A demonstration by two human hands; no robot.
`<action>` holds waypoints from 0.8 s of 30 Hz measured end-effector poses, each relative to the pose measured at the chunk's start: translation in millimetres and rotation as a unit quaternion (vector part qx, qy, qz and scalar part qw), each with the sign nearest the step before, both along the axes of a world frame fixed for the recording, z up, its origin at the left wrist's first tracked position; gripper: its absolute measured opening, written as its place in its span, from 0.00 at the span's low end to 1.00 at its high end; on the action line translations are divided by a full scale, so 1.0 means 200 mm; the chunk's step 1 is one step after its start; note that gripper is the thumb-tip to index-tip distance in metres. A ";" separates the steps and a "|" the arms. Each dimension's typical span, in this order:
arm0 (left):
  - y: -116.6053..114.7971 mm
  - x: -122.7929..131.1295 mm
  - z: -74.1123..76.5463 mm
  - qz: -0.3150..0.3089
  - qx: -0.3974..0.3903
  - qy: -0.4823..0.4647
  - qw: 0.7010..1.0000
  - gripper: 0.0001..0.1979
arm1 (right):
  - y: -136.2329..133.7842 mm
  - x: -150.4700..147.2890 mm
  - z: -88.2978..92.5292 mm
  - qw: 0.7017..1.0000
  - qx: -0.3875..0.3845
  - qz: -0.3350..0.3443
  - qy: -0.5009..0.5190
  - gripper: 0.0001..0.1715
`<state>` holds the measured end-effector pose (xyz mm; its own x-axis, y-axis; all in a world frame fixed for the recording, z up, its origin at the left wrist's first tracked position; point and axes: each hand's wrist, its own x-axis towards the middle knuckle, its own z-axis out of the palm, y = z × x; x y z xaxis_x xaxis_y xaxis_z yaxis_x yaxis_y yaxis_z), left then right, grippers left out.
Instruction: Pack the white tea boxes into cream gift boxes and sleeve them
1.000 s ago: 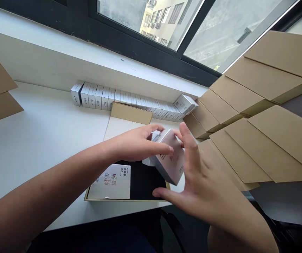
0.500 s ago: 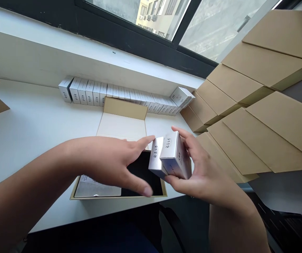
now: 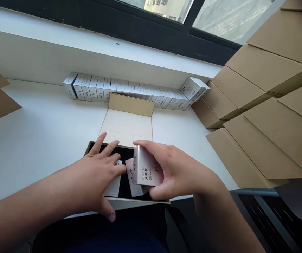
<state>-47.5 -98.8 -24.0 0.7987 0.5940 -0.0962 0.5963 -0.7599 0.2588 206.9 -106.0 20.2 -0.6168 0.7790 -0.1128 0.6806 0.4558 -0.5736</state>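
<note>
Open gift box [image 3: 95, 146], bench [image 3: 40, 133] near edge: left hand [image 3: 99, 175] spread flat on a white carton [image 3: 114, 184] inside; right hand [image 3: 174, 172] clasps two white tea cartons [image 3: 145, 170] over its black interior

I see the open gift box [image 3: 95, 146] on the table [image 3: 42, 133] in front of me, its lid [image 3: 128, 121] folded back behind it. Behind the lid, a row of small boxes [image 3: 129, 92] lines the wall; stacked cartons [image 3: 261, 116] stand to the right.
</note>
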 end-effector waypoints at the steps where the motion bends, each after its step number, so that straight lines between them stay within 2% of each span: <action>1: 0.00 0.00 0.00 0.002 0.003 0.001 1.000 0.46 | 0.00 -0.02 0.00 1.000 -0.007 0.007 -0.003 0.54; 6: 0.00 0.03 0.00 0.011 -0.031 -0.007 0.999 0.31 | 0.00 -0.03 0.02 0.999 -0.052 0.015 -0.009 0.51; 8: 0.00 0.02 0.01 0.013 -0.046 -0.015 0.999 0.28 | -0.01 -0.03 0.01 0.998 -0.065 0.025 -0.002 0.51; 13: -0.01 -0.03 0.00 0.005 -0.039 -0.043 0.998 0.34 | 0.00 -0.06 -0.02 0.993 -0.108 0.037 0.007 0.48; 16: -0.02 -0.06 0.01 -0.006 -0.040 -0.049 0.998 0.32 | 0.00 -0.08 -0.04 0.992 -0.126 0.018 -0.007 0.47; 20: -0.01 -0.09 0.04 -0.010 -0.060 -0.072 0.996 0.29 | 0.00 -0.13 -0.08 0.995 -0.094 0.008 -0.043 0.46; 24: 0.00 -0.14 0.04 -0.006 -0.043 -0.114 0.993 0.35 | -0.01 -0.17 -0.11 0.992 -0.066 0.012 -0.109 0.35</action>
